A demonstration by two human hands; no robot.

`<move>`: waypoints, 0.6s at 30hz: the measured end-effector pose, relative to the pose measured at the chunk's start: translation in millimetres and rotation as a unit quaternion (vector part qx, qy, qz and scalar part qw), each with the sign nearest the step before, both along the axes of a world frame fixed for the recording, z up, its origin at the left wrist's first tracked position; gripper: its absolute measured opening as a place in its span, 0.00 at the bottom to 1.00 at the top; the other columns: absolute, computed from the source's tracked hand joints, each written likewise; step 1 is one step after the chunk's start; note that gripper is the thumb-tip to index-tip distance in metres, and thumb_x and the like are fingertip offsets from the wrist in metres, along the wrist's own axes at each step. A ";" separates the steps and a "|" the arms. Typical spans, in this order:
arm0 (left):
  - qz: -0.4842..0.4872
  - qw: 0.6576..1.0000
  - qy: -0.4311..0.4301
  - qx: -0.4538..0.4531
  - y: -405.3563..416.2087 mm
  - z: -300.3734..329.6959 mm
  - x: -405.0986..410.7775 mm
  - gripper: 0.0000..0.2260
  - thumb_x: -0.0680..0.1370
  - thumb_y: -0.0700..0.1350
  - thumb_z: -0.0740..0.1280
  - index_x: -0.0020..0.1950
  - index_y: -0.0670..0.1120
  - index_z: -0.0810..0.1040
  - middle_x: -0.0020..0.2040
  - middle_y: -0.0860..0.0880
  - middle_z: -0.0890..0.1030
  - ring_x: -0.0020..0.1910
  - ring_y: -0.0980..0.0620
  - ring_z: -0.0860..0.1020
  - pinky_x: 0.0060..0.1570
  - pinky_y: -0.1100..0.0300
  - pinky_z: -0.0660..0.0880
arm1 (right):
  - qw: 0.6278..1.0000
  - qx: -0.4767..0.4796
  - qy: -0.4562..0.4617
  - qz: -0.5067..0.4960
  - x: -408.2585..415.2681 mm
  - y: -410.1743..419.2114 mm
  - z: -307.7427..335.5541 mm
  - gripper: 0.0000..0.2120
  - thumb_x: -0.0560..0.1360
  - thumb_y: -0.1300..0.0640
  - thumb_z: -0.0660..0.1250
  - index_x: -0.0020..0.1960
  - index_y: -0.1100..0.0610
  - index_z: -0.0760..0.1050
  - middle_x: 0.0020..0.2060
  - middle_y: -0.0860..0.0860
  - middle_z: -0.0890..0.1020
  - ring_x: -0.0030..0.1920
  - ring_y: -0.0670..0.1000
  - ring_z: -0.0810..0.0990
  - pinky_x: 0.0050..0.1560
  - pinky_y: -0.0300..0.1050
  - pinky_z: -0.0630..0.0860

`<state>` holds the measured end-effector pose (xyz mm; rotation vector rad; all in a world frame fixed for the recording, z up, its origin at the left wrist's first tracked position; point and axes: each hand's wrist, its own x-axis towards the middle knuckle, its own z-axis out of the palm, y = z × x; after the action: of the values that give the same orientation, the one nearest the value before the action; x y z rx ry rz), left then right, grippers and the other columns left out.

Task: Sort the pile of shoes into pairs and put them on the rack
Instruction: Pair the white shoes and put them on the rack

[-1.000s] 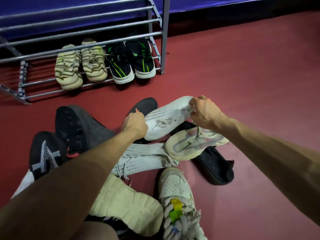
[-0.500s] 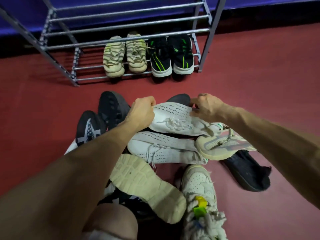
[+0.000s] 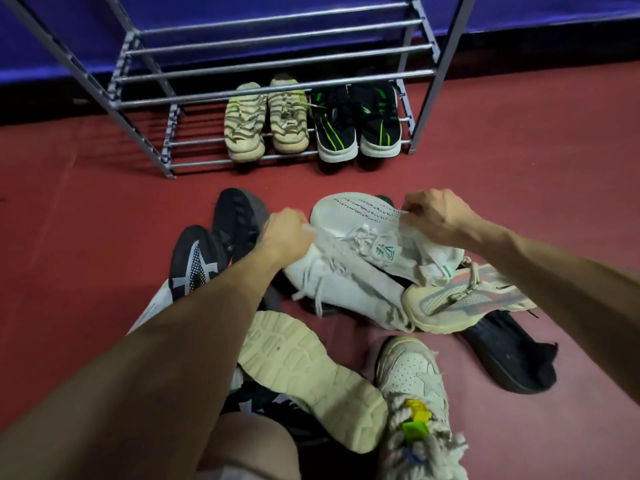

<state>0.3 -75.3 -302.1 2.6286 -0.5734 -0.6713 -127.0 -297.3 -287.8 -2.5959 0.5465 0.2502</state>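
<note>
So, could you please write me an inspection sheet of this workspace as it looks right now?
Surface: red floor, shoes piled in front of the person.
Job's things: metal rack; its bottom shelf holds a beige pair and a black-and-green pair. Upper white knit sneaker and lower white knit sneaker lie together.
Clutter: unsorted black sneakers, cream sole-up shoe, white leather sneaker.
Grippers: left hand and right hand each grip a white knit sneaker.
Cables: nothing seen.
Surroundings: blue wall.

One head-worn wide-angle view looks forward and down, close over the shoe pile (image 3: 346,306), toward the rack (image 3: 277,60) beyond.
</note>
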 end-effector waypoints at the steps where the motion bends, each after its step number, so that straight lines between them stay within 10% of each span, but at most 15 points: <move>1: 0.070 0.995 -0.024 -0.067 -8.0 4.3 2.6 0.09 0.73 0.43 0.67 0.51 0.43 0.82 0.49 0.43 0.83 0.50 0.42 0.80 0.50 0.53 0.78 | 1.000 0.009 -0.003 -0.013 1.5 0.2 0.6 0.07 0.77 0.57 0.61 0.43 0.56 0.75 0.37 0.53 0.80 0.33 0.51 0.76 0.27 0.42 0.69; 7: 0.324 0.896 0.042 -0.301 -36.6 13.4 14.2 0.25 0.70 0.55 0.74 0.61 0.44 0.75 0.53 0.49 0.81 0.54 0.49 0.79 0.57 0.54 0.76 | 0.991 0.075 0.017 -0.106 4.2 -2.6 -3.8 0.11 0.79 0.54 0.59 0.51 0.58 0.78 0.46 0.55 0.81 0.43 0.56 0.81 0.40 0.52 0.81; 13: 0.278 0.950 0.137 0.043 -15.8 -11.2 10.3 0.36 0.71 0.52 0.67 0.74 0.40 0.58 0.67 0.40 0.73 0.61 0.38 0.76 0.58 0.46 0.77 | 0.980 0.090 0.139 -0.110 -2.3 -9.3 -13.8 0.11 0.76 0.59 0.60 0.54 0.61 0.78 0.47 0.56 0.83 0.40 0.54 0.82 0.29 0.39 0.76; 16: 0.273 0.941 0.192 0.055 -15.2 -9.2 8.6 0.44 0.71 0.48 0.67 0.77 0.44 0.42 0.61 0.42 0.75 0.47 0.39 0.82 0.41 0.46 0.82 | 0.975 0.049 0.193 -0.094 -5.4 -5.6 -16.5 0.14 0.79 0.57 0.56 0.51 0.65 0.76 0.39 0.55 0.80 0.33 0.51 0.78 0.21 0.35 0.71; 18: 0.267 0.951 0.151 0.043 -16.9 -15.8 10.3 0.45 0.71 0.45 0.67 0.77 0.38 0.40 0.62 0.40 0.76 0.54 0.39 0.80 0.50 0.47 0.81 | 0.974 0.017 0.205 -0.096 -6.5 -3.0 -16.3 0.13 0.80 0.56 0.54 0.53 0.64 0.72 0.35 0.52 0.75 0.30 0.48 0.73 0.19 0.34 0.65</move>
<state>10.6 -92.2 -318.0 2.5129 0.2568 -0.8992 -133.5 -300.3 -304.2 -2.4409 0.9220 0.7321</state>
